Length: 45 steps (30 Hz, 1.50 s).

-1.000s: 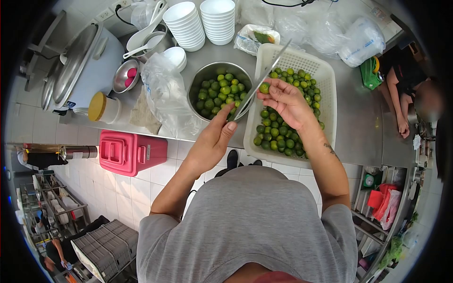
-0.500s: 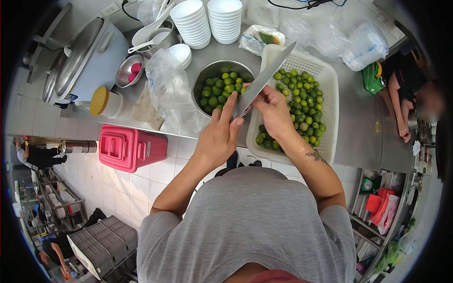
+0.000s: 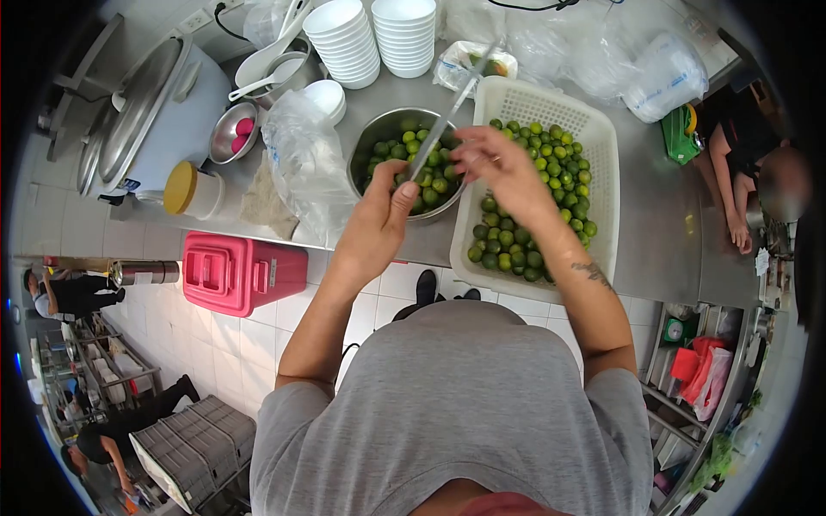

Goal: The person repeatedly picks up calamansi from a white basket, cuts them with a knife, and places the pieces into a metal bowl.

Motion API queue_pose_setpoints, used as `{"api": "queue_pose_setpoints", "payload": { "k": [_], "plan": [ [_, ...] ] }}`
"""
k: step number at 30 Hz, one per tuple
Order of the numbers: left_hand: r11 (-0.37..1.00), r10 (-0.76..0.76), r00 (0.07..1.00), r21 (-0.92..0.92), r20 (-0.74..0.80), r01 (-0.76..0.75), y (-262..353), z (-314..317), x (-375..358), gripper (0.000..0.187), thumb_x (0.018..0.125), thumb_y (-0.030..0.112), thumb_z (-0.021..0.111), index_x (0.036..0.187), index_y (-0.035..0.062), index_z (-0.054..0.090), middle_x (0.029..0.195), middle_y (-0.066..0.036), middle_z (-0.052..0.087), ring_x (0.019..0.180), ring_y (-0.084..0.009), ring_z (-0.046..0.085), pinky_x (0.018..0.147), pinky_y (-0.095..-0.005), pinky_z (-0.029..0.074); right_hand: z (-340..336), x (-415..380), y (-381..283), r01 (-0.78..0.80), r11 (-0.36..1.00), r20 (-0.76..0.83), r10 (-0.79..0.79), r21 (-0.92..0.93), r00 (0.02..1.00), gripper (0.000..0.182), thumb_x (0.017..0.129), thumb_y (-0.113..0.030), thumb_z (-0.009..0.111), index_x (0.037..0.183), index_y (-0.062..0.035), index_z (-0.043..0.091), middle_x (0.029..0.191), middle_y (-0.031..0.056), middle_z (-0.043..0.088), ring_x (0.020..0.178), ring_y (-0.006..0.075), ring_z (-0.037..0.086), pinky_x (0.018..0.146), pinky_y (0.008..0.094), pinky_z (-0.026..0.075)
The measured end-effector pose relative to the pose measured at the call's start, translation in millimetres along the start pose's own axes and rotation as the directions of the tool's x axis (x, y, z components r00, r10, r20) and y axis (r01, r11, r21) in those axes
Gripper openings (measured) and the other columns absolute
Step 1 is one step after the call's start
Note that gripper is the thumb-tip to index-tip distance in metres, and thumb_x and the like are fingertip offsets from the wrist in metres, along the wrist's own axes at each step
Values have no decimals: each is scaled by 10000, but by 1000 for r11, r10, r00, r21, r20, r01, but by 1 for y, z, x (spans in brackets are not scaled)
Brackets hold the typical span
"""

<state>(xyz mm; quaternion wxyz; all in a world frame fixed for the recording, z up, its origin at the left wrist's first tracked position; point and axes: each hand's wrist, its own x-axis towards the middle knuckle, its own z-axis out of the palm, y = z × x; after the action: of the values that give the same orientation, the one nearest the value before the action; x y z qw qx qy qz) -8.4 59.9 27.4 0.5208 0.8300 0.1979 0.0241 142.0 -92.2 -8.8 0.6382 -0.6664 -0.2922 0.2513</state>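
My left hand (image 3: 376, 215) grips a large knife (image 3: 450, 112) near its lower end, thumb on top, with the blade edge-on and pointing up and away. Below the knife stands a steel bowl (image 3: 360, 142) full of green limes (image 3: 435, 184). My right hand (image 3: 506, 172) hovers between the bowl and a white plastic basket (image 3: 606, 185). Its fingers are bent and smeared by motion, so I cannot make out whether they hold anything. More limes (image 3: 557, 172) lie in the basket.
Stacked white bowls (image 3: 342, 43), a plastic bag (image 3: 297, 163) and a yellow-lidded tub (image 3: 191, 189) stand on the steel counter (image 3: 658, 224). A red bin (image 3: 245, 273) is on the floor at left. Another person's arms (image 3: 730, 193) rest at the far right.
The knife has turned from showing its flat side to edge-on. My right hand has come away from it, up and to the right. My left hand has shifted slightly left.
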Motion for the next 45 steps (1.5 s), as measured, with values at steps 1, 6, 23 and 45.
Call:
{"api": "queue_pose_setpoints", "payload": {
  "k": [1,6,23,45],
  "plan": [
    [999,35,999,-10,-38,-36,-6,-1,1,448,1036,371,409,1297,8,432,991,-174,568,877,-259,542,786,-336,441,-24,6,14,-1,986,-14,-1,-169,1000,233,935,-77,556,1149,12,578,1000,94,654,866,162,625,802,293,522],
    [997,72,988,7,-139,-72,-28,-2,5,533,1030,423,409,1420,59,412,814,-18,477,656,-90,412,601,-231,394,-49,0,60,64,610,201,159,-790,967,190,778,-101,676,936,2,657,1057,171,625,961,330,624,832,391,526],
    [986,169,981,-15,98,-168,-18,11,-17,526,1030,378,427,1451,67,375,988,-103,552,875,-184,523,811,-304,452,-28,-31,9,-101,856,-9,122,508,992,328,963,-90,561,1270,26,556,1078,86,638,959,172,625,853,305,514],
    [954,259,963,136,78,-268,-12,31,-6,498,1026,377,386,1414,70,332,1219,-292,519,1007,-464,590,827,-484,489,21,-30,19,-31,961,-10,35,273,999,146,912,-7,610,1053,27,613,887,53,650,810,123,626,746,268,522]
  ]
}}
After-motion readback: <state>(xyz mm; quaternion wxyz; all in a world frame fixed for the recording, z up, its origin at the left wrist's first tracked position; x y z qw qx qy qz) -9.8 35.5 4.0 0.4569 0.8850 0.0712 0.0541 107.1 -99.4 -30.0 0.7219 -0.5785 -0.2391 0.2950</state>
